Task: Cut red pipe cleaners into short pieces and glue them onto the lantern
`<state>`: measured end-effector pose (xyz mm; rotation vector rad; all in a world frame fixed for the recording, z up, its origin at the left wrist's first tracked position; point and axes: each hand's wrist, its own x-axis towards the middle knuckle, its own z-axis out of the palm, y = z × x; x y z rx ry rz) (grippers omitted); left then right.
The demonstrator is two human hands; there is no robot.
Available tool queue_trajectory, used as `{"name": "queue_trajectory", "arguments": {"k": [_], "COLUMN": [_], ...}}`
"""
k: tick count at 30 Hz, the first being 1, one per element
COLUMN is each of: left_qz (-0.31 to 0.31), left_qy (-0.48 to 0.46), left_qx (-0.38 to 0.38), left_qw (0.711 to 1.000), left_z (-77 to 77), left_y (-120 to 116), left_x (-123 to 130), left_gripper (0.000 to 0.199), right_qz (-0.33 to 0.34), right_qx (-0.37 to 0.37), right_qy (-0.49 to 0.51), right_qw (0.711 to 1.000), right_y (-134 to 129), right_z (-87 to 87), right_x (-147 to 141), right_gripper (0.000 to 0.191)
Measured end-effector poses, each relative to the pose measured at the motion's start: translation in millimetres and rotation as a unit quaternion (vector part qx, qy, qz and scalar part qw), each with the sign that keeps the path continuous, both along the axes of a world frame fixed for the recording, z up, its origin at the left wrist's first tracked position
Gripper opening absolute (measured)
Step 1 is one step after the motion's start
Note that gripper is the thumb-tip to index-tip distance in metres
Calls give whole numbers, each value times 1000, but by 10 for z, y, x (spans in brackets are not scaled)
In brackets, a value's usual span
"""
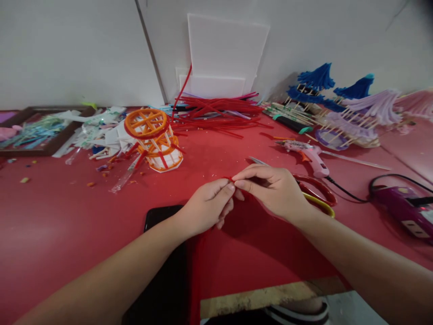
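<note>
Above the red table (237, 266), my left hand (208, 205) and my right hand (275, 189) meet at the fingertips. Both pinch a red pipe cleaner (230, 178); only a short bit shows between the fingers, the rest being hidden. Just right of my right hand lie scissors (316, 189) with red and yellow handles, partly behind the wrist. Under my left forearm is a black phone-like slab (162, 280). Farther left stands a small tower (154, 140) of orange and red pipe cleaners with white posts.
Red pipe cleaners (216, 110) are piled at the wall below white boards (226, 45). A pink glue gun (307, 155) is at right, its cord running toward a purple power strip (406, 207). Blue and lilac roofed models (365, 108) stand behind. A brown frame (43, 146) holds scraps at left.
</note>
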<state>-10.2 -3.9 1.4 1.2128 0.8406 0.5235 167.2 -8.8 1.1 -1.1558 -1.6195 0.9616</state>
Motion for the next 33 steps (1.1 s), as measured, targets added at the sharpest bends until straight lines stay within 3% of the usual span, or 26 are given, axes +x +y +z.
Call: {"name": "queue_trajectory", "arguments": {"k": [6,18,26,31,33], "left_qz": [27,7,29,59,64], "left_qy": [-86,-51,-52,-69,-65], "left_qx": [-50,-6,11,59,70], "left_qw": [995,999,998,994,993], "left_z": [21,33,11,-8,-6], "left_y": [2,-9,-23,-17,-13], "left_x": [1,-16,-5,-4,-7], "left_gripper": [32,31,32,34,34], "right_qz": [-44,-27,-6,11,9], "right_qx": [-3,88,69,5,0], "right_qy": [18,20,32,73,73], "right_qw": [999,996,997,997,997], "right_y": [-7,-89,-74,-118,-133], "right_z": [10,13,-6,16,19], "right_x": [-3,-63,-55,-71,-78], "right_gripper": [17,15,18,37,35]}}
